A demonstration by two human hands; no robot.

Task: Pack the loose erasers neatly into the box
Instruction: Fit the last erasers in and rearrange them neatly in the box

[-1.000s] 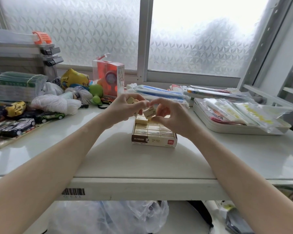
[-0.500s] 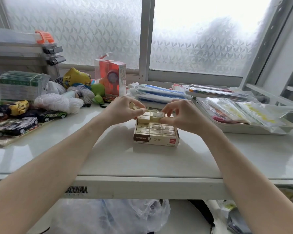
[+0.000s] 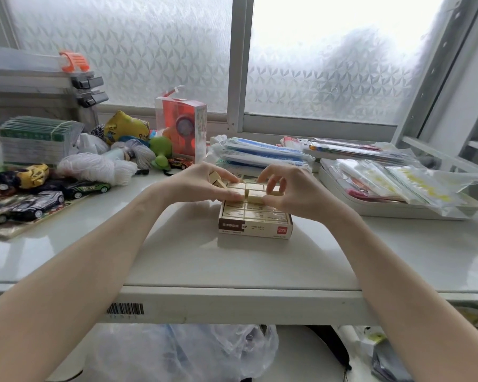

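Centred on the glossy white table (image 3: 177, 260), near its front edge: a shallow cream-and-brown cardboard box (image 3: 255, 228), printed long side toward the viewer, filled in tidy rows with pale cream rectangular erasers (image 3: 253, 213) lying flat and flush. Probably set square-on like this so that each row can be lined up by eye. Above the far half of the box, both hands at work. Right hand (image 3: 295, 194) curled, thumb and index fingertips (image 3: 269, 186) pinching one cream eraser block (image 3: 255, 199) at the front edge of a raised upper layer, apparently seating it in line with its neighbours. Left hand (image 3: 196, 186) alongside, index finger stretched over the layer and thumb pressed against its near left face, likely as a stop against sideways sliding; remaining fingers folded around a few spare cream erasers (image 3: 215, 179), seemingly kept in the palm for quick feeding. Upper layer evidently only begun, with the near rows uncovered. Well apart on the left, small toy cars (image 3: 86, 187) and white yarn skeins (image 3: 94, 168); on the right, a white tray (image 3: 331, 186) of plastic-wrapped packets, clear of the packing.
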